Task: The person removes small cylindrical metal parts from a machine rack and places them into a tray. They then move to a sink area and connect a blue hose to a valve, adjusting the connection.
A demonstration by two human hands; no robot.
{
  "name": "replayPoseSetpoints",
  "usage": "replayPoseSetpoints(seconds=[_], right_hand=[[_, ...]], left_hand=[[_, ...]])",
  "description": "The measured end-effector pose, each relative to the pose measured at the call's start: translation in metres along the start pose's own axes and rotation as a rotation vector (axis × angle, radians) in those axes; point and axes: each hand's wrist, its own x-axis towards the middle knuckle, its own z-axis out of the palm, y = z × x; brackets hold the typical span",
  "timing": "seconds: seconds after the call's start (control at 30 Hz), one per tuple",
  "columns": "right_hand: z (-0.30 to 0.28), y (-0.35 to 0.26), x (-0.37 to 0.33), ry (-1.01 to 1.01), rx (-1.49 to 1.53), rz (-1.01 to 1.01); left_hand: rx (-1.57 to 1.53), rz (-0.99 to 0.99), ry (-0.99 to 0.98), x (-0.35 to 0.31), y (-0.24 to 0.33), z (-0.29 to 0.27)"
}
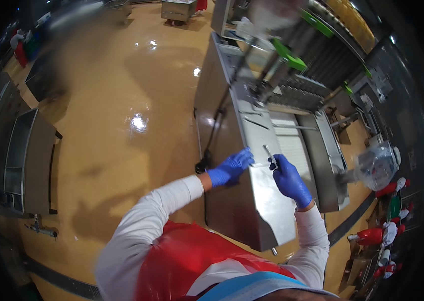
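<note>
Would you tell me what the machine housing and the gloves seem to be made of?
The machine housing looks like brushed stainless steel: grey, with soft glare. The gloves on the left hand and right hand look like thin blue nitrile or similar, snug and matte.

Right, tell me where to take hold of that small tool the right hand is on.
Probably the dark lower end of the small tool, where the right hand already pinches it. The thin pale shaft points up and away across the steel machine panel, so come from the near side, fingers closing across that end.
</note>
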Motion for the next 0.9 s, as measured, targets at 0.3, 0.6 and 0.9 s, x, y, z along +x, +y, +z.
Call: replayPoseSetpoints(seconds=[0.3, 0.6, 0.9], right_hand=[[0.23, -0.062, 0.109, -0.114, 0.363, 0.356], [0.337, -0.011, 0.151, 0.095, 0.303, 0.651], [0.317, -0.008, 0.433, 0.534, 0.533, 0.217]], left_hand=[[-0.522, -0.457, -0.175, -0.242, -0.177, -0.093], [-0.601, -0.3, -0.219, -0.141, -0.323, -0.116], [-0.74, -0.264, -0.269, 0.048, -0.44, -0.192]])
